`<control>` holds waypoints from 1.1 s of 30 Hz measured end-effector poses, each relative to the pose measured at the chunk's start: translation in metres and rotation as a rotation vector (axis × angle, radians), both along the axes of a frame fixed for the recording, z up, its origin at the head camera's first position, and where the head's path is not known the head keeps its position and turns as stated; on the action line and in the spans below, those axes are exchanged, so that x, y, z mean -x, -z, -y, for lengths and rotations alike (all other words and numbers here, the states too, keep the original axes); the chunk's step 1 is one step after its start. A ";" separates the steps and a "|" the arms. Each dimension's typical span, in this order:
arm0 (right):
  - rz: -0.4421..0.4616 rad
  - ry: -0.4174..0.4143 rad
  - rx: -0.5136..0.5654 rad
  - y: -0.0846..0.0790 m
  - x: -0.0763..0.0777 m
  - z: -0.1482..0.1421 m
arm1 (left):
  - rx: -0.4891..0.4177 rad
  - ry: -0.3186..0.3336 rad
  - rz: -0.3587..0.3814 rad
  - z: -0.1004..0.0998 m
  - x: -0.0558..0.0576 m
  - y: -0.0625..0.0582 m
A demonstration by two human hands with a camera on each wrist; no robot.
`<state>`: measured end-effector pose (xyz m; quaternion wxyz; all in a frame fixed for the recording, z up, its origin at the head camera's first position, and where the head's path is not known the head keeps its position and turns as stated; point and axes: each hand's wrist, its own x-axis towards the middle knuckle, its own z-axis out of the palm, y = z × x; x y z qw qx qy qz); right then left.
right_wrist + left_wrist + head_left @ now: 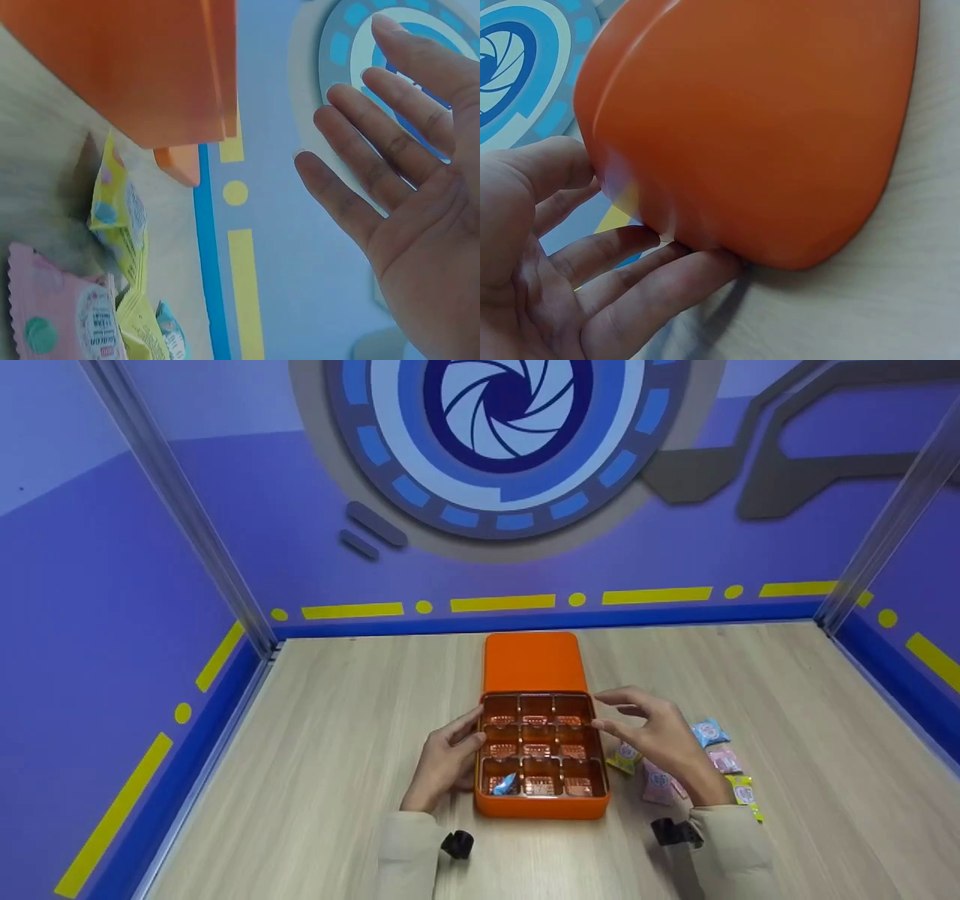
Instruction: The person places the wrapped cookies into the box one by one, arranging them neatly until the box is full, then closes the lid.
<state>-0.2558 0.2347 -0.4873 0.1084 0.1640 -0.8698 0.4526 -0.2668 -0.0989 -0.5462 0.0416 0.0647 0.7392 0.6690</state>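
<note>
An orange box [541, 808] with a clear divided tray of three rows of three compartments sits on the table. A blue wrapped candy [504, 784] stands tilted in the front left compartment. My left hand [441, 761] touches the box's left side with thumb and fingertips; the left wrist view shows its fingers fairly straight against the orange wall [765, 135]. At the box's right side, my right hand [660, 735] holds nothing, its fingers extended and spread in the right wrist view. Yellow [624, 757] and pink [657, 781] wrapped candies lie under and beside it.
An orange lid [532, 661] lies directly behind the box. Farther right are a blue candy [709, 731], a pink one [724, 760] and a yellow one [743, 790]. Printed purple-blue walls [247, 510] border the wooden table [330, 750] at the back and sides.
</note>
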 end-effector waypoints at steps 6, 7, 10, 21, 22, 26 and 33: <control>-0.050 0.041 -0.007 0.004 0.004 -0.009 | -0.021 0.011 -0.014 0.000 0.001 0.000; -0.055 0.049 -0.006 0.005 0.004 -0.010 | -0.021 0.011 -0.011 0.000 0.001 0.000; -0.064 0.076 -0.003 0.008 0.005 -0.014 | -0.011 0.008 -0.005 0.000 0.001 0.001; -0.090 0.190 0.012 0.019 0.011 -0.030 | 0.007 0.017 0.004 0.001 0.002 0.003; -0.093 0.200 0.007 0.020 0.011 -0.032 | 0.006 0.016 0.003 0.001 0.001 0.002; -0.083 0.235 -0.002 0.023 0.013 -0.037 | 0.001 0.013 0.003 0.001 0.001 0.002; -0.055 0.264 -0.027 0.027 0.015 -0.046 | -0.006 0.010 -0.008 0.000 0.002 0.001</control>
